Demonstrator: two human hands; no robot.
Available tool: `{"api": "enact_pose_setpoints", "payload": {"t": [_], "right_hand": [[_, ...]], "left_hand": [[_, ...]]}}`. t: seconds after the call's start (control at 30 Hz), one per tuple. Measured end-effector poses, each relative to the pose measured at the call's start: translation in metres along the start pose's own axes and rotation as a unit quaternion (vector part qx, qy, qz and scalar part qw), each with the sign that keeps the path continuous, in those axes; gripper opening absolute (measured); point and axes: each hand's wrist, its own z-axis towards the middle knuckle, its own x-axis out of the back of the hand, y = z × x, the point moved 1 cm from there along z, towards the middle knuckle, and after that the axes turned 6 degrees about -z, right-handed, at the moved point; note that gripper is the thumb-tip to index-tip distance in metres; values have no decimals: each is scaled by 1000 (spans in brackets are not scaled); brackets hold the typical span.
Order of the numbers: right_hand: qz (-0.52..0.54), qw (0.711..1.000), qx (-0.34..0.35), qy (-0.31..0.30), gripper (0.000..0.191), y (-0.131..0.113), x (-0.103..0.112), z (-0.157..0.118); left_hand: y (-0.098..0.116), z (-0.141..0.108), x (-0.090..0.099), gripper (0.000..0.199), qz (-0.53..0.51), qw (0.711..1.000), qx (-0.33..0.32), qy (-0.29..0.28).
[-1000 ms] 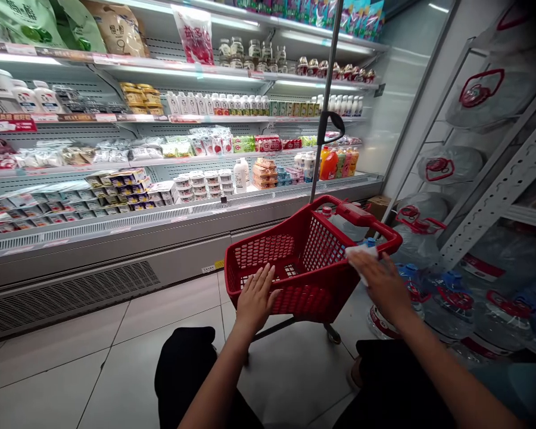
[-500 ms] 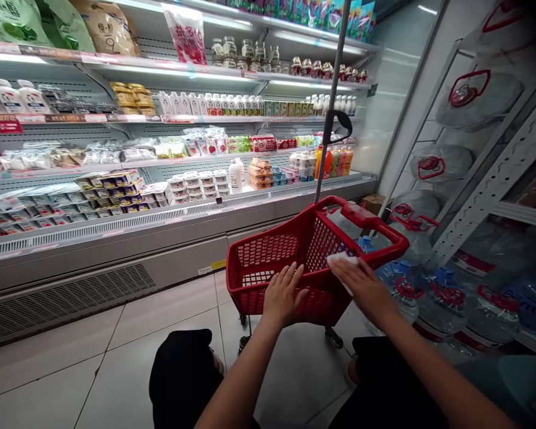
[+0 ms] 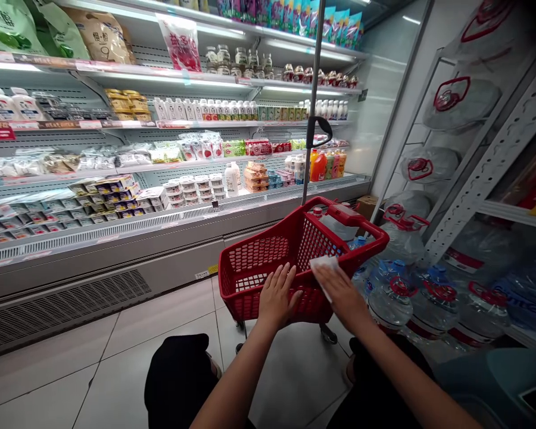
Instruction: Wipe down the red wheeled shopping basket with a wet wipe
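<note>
A small red shopping cart [image 3: 312, 304] with mesh sides stands on the tiles between my knees. My left hand [image 3: 276, 298] lies open on the near side of its basket, fingers stretched out and nothing in them. Under the fingers of my right hand [image 3: 343, 298] is a white cloth [image 3: 324, 262], pressed against the near top rim closer to the handle. Part of the cloth is hidden by the hand. A grey pole [image 3: 314, 71] with a black clip rises from the back of the cart.
Behind the cart runs an open refrigerated display case [image 3: 178, 247] stocked with yogurt cups, bottles and bags. On the right, large water bottles [image 3: 390, 301] with red handles stand close to the cart, beside a white metal rack [image 3: 473, 179]. A cardboard box [image 3: 367, 205] sits behind the handle.
My right hand has slid the white cloth left along the cart's rim, away from the handle end. My left hand stays on the basket's side. The view has shifted slightly.
</note>
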Motion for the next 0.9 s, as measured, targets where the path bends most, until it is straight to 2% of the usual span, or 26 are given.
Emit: {"api": "enact_pose_setpoints", "payload": {"t": [0.07,0.1,0.17,0.3,0.37,0.43,0.5,0.6,0.67,0.77,0.9], "right_hand": [[16,999,33,-6,96,-11,0,6],[15,999,38,-9,96,-6,2,7],[-1,1000,23,-15,95,18,8,6],[-59,995,-86,-6,89,88,19,-2],[-71,989,-127,7,86,104,18,-6],[-68,988,-140,18,85,96,12,-6],[-52,991,-121,20,85,68,2,-5],[-17,998,-57,7,88,16,-12,-2],[-5,1000,-20,-2,89,-3,-19,-3],[-15,1000,13,-12,89,5,-19,-6],[-46,998,-28,-17,90,51,-13,-5]], "left_hand": [[-2,0,1,68,5,1000,-4,2],[-2,-1,2,68,7,1000,-8,2],[-3,-1,3,69,8,1000,-12,4],[-1,-3,1,72,8,1000,-5,9],[2,-3,-2,72,9,1000,1,13],[6,-3,-5,71,7,1000,4,14],[10,-4,-7,71,1,1000,5,13],[13,-5,-8,71,-6,1000,6,9],[13,-6,-6,71,-10,1000,3,2],[9,-7,-2,69,-14,1000,-12,-10],[1,-9,1,69,-6,1000,-16,-9]]}}
